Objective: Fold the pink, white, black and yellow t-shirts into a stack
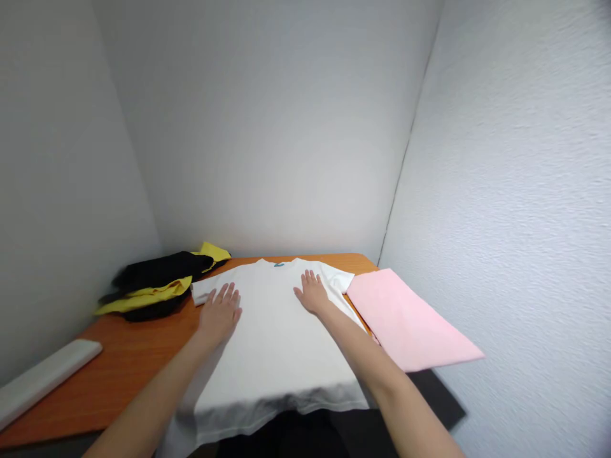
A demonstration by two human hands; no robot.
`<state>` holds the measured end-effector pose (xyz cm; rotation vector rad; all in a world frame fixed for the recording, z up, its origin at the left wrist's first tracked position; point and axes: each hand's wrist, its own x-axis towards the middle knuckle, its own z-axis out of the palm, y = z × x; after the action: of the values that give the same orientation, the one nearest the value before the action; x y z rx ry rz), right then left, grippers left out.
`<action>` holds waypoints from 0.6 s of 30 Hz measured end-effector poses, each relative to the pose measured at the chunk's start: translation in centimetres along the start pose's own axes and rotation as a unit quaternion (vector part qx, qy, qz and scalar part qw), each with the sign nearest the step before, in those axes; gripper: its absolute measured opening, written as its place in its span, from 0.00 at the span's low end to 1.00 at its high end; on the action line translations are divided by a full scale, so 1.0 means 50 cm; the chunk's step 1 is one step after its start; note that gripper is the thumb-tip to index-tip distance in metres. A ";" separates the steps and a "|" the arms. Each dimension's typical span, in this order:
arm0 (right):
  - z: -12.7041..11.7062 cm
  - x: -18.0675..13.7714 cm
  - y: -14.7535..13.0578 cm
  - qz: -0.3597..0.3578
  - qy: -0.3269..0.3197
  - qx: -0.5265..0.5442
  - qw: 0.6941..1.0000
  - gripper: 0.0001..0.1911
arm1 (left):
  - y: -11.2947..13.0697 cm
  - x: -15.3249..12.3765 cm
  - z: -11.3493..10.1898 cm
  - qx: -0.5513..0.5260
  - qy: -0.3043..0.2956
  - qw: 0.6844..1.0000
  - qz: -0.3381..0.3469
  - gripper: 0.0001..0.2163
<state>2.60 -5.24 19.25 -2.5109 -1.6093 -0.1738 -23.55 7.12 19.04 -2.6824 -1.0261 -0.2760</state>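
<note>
A white T-shirt [274, 343] lies spread flat on the orange-brown table [128, 362], collar at the far side and hem hanging over the near edge. My left hand [219, 313] rests flat on the shirt's left chest area, fingers stretched out and slightly apart. My right hand [312, 291] lies flat on the shirt's upper right part near the shoulder, fingers spread. Neither hand holds anything.
A heap of black and yellow clothes [160, 285] sits at the table's far left. A folded pink garment [405, 321] lies at the right, overhanging the edge. A long pale grey object [42, 378] lies at the near left. Grey walls close in on three sides.
</note>
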 end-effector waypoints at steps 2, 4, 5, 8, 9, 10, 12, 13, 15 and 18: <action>-0.001 -0.048 -0.044 -0.024 -0.006 0.021 0.999 0.36 | 0.048 -0.019 -0.029 -0.013 0.021 1.000 0.013 0.25; 0.004 -0.108 -0.084 -0.059 -0.015 0.047 0.997 0.37 | 0.100 -0.045 -0.054 -0.039 0.011 0.999 0.025 0.25; 0.006 -0.140 -0.099 -0.078 -0.017 0.057 0.995 0.37 | 0.123 -0.061 -0.063 -0.052 0.002 0.998 0.032 0.25; 0.009 -0.230 -0.118 -0.096 -0.014 0.065 0.993 0.38 | 0.165 -0.111 -0.076 -0.087 -0.018 0.995 0.046 0.25; 0.008 -0.255 -0.117 -0.090 -0.011 0.065 0.994 0.38 | 0.170 -0.126 -0.075 -0.099 -0.028 0.994 0.044 0.26; 0.006 -0.275 -0.114 -0.082 -0.007 0.066 0.994 0.39 | 0.171 -0.139 -0.071 -0.109 -0.039 0.993 0.040 0.27; 0.002 -0.302 -0.107 -0.070 -0.001 0.068 0.995 0.41 | 0.168 -0.159 -0.059 -0.122 -0.055 0.991 0.028 0.29; 0.000 -0.309 -0.104 -0.067 0.002 0.068 0.995 0.41 | 0.166 -0.165 -0.053 -0.126 -0.058 0.990 0.023 0.30; -0.005 -0.315 -0.103 -0.061 0.003 0.064 0.996 0.41 | 0.164 -0.171 -0.043 -0.129 -0.056 0.990 0.014 0.31; -0.012 -0.314 -0.108 -0.052 -0.004 0.058 0.997 0.42 | 0.165 -0.173 -0.040 -0.133 -0.059 0.989 0.010 0.31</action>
<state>-8.87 -17.11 17.39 -2.3469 -1.7018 -0.0796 -24.48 -4.81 17.25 -2.9779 -1.0631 -0.2687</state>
